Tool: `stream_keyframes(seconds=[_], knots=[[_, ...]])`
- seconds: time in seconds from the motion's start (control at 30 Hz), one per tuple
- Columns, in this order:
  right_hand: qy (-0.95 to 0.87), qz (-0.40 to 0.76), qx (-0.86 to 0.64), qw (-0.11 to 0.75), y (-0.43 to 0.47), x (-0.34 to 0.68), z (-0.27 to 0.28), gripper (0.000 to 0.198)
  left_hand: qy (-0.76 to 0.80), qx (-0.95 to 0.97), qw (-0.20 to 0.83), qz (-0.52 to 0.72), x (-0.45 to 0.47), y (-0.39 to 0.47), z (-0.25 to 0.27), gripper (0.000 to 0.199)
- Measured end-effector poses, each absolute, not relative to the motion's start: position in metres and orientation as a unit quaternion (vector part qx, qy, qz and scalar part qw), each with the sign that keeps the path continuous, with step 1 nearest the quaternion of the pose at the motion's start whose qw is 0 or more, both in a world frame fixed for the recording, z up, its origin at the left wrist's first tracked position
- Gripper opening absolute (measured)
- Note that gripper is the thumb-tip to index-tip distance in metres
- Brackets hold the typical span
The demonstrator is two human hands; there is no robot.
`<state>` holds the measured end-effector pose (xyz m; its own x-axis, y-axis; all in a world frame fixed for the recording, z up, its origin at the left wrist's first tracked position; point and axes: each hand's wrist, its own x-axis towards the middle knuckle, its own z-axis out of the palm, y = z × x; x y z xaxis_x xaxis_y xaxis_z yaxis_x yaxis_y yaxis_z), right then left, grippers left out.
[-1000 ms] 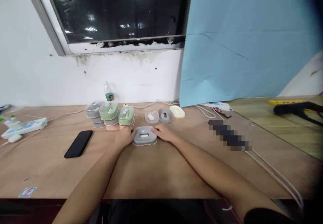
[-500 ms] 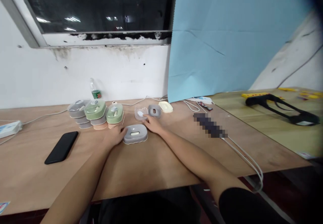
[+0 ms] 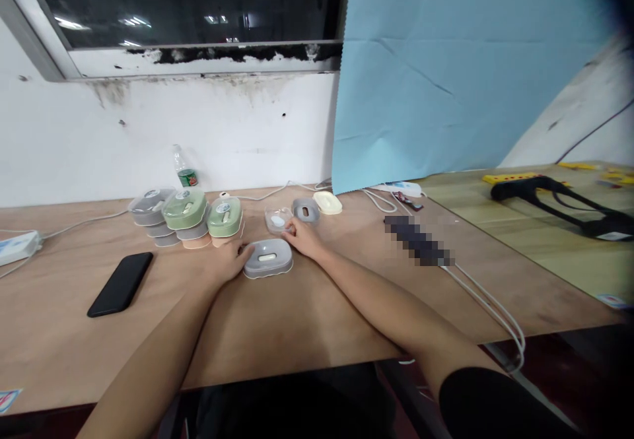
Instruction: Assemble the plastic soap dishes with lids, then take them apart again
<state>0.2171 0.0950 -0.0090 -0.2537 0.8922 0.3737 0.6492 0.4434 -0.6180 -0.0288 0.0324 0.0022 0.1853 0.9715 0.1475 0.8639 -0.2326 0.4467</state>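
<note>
In front of me a grey soap dish [image 3: 268, 259] with a slotted inner tray lies on the table. My left hand [image 3: 229, 261] is at its left side, thumb on the rim and the other fingers partly hidden. My right hand [image 3: 303, 238] is just beyond the dish's right corner, its fingers bent and closed on the near right edge of a clear lid [image 3: 275, 220] with a white round sticker. Behind that hand lie a grey slotted part [image 3: 306, 210] and a cream shallow dish [image 3: 327, 202].
Stacked soap boxes with clear lids, grey [image 3: 150, 205] and green [image 3: 185, 209], stand at the left. A black phone [image 3: 121, 284], a plastic bottle [image 3: 185, 171] and a power strip [image 3: 20, 247] lie around them. On the right are a blurred dark object [image 3: 416, 239] and white cables [image 3: 488, 303].
The fingers of my right hand have curled in at the clear lid's near edge. My left hand stays on the grey soap dish. The whole view has shifted slightly.
</note>
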Motion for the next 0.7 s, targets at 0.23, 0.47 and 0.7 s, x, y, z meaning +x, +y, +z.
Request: stream_keyframes(seconds=[0.23, 0.47, 0.7], knots=[[-0.768, 0.147, -0.491, 0.384, 0.099, 0.221, -0.014, 0.011, 0.589, 0.769, 0.132, 0.213, -0.029, 0.032, 0.001, 0.050], [-0.757, 0.164, -0.433, 0.461, 0.088, 0.221, -0.005, 0.022, 0.607, 0.753, 0.104, 0.232, -0.026, 0.028, 0.008, 0.051], [-0.787, 0.182, -0.374, 0.454, 0.076, 0.219, -0.006, 0.035, 0.590, 0.724, 0.059, 0.352, -0.018, 0.015, 0.023, 0.082]])
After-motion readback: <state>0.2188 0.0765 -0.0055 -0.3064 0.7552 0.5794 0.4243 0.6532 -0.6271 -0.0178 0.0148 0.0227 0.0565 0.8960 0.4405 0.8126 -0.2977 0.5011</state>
